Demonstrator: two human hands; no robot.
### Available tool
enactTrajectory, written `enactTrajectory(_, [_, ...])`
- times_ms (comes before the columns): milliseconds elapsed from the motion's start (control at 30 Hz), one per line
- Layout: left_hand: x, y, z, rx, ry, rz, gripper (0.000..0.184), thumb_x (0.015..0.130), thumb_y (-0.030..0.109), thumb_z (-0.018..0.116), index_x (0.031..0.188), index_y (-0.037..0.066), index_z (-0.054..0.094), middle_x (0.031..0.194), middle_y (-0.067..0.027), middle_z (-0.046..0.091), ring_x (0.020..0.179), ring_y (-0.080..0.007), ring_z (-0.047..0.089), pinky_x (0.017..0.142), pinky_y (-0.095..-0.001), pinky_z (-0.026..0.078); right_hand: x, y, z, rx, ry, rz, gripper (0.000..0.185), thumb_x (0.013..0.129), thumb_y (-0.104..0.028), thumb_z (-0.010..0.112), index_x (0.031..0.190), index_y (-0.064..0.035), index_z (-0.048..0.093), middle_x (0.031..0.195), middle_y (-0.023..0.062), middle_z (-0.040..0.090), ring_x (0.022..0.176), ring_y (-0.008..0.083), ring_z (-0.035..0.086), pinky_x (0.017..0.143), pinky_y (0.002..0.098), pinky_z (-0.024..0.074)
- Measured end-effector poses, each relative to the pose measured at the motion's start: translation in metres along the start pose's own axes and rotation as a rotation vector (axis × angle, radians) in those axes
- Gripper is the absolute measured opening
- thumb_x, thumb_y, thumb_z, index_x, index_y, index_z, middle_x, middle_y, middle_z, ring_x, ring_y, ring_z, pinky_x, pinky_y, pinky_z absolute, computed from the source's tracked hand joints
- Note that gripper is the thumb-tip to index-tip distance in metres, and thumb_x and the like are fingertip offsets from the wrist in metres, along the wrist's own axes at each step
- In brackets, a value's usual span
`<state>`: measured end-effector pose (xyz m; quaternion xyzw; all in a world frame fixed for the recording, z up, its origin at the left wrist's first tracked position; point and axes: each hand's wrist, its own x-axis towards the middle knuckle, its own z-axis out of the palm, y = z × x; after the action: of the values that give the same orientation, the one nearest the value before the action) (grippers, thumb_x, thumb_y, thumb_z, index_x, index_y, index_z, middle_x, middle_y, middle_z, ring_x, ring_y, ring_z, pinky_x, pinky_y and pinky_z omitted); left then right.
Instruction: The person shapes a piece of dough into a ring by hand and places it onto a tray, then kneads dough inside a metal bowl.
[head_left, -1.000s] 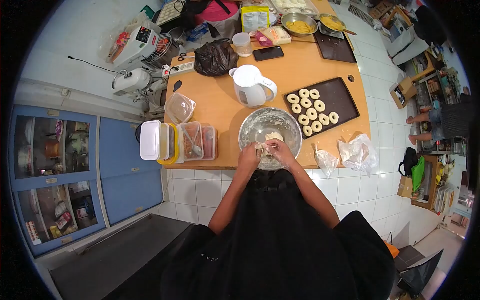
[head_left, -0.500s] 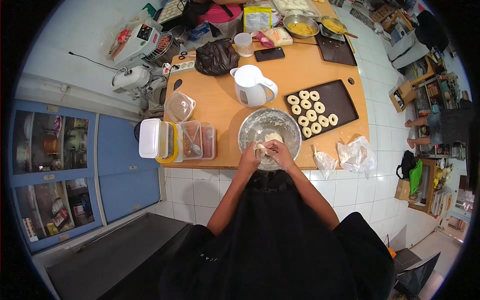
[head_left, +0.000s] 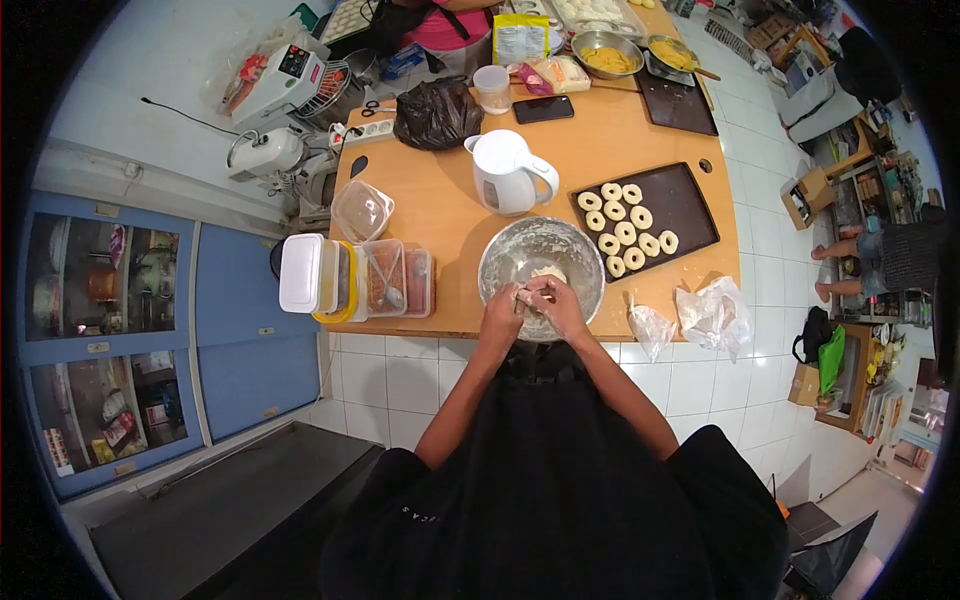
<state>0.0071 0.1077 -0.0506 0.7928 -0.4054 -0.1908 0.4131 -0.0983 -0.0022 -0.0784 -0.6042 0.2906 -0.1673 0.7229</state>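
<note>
A steel bowl point(head_left: 503, 245), its inside smeared with flour or dough, stands at the table's front edge. Over its near part, my left hand point(head_left: 503, 312) and my right hand point(head_left: 556, 305) meet with bent fingers, pinching a small piece of dough between them. Both hands have flour on the fingertips. A pale lump of dough point(head_left: 549, 271) lies in the bowl just beyond my right hand, which partly hides it. Right of the bowl, a dark tray point(head_left: 680, 195) holds several dough rings point(head_left: 641, 217). Behind the bowl is a white kettle point(head_left: 503, 172).
Plastic containers point(head_left: 302, 275) stand at the left front of the table. Two plastic bags point(head_left: 714, 312) point(head_left: 652, 328) lie at the right front edge. Farther back are a black bag point(head_left: 437, 113), a phone point(head_left: 543, 109) and bowls of yellow food point(head_left: 607, 60). Another person point(head_left: 445, 30) is at the far end.
My fingers have shifted slightly around the small dough piece, and my right hand covers more of the lump in the bowl. The view has moved a little.
</note>
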Motion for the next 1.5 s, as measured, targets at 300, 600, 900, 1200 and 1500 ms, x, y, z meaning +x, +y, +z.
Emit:
enactTrajectory(300, [0.002, 0.004, -0.002, -0.049, 0.002, -0.041, 0.026, 0.085, 0.002, 0.056, 0.111, -0.001, 0.060, 0.103, -0.0260, 0.063, 0.097, -0.0440, 0.060, 0.084, -0.0476, 0.047, 0.000, 0.005, 0.000, -0.041, -0.014, 0.034, 0.022, 0.088, -0.009, 0.071, 0.107, -0.0003, 0.063, 0.096, 0.0017, 0.064, 0.085, 0.0091, 0.060, 0.075, 0.0245, 0.0507])
enactTrajectory(600, [0.001, -0.015, 0.008, -0.025, 0.016, -0.004, 0.028, 0.083, 0.002, 0.060, 0.111, -0.003, 0.060, 0.101, -0.0270, 0.064, 0.098, -0.0438, 0.061, 0.083, -0.0471, 0.048, 0.001, 0.004, 0.001, -0.027, -0.029, 0.001, 0.026, 0.087, -0.010, 0.071, 0.111, -0.0014, 0.063, 0.096, 0.0031, 0.067, 0.085, 0.0111, 0.063, 0.076, 0.0256, 0.0505])
enactTrajectory(900, [0.004, -0.002, 0.003, -0.093, 0.028, -0.049, 0.024, 0.082, 0.004, 0.060, 0.105, -0.004, 0.060, 0.098, -0.0278, 0.064, 0.094, -0.0447, 0.062, 0.080, -0.0462, 0.049, -0.002, 0.011, -0.004, 0.056, -0.035, 0.131, 0.022, 0.091, -0.014, 0.067, 0.109, -0.0015, 0.064, 0.096, 0.0047, 0.067, 0.087, 0.0115, 0.063, 0.072, 0.0256, 0.0497])
enactTrajectory(1200, [0.007, -0.004, 0.003, -0.096, -0.047, -0.144, 0.020, 0.082, 0.005, 0.060, 0.101, -0.004, 0.060, 0.089, -0.0250, 0.065, 0.086, -0.0398, 0.065, 0.074, -0.0431, 0.050, -0.002, 0.009, -0.006, 0.065, -0.078, 0.129, 0.026, 0.091, -0.013, 0.065, 0.114, -0.0010, 0.061, 0.100, 0.0068, 0.067, 0.089, 0.0123, 0.062, 0.077, 0.0270, 0.0492])
enactTrajectory(1500, [0.005, -0.007, 0.006, -0.091, -0.076, -0.253, 0.024, 0.083, 0.006, 0.062, 0.104, -0.003, 0.060, 0.091, -0.0218, 0.066, 0.086, -0.0294, 0.067, 0.076, -0.0390, 0.050, -0.001, 0.013, -0.002, 0.097, -0.002, 0.206, 0.029, 0.091, -0.018, 0.068, 0.114, -0.0018, 0.061, 0.097, 0.0030, 0.066, 0.085, 0.0087, 0.060, 0.074, 0.0237, 0.0484])
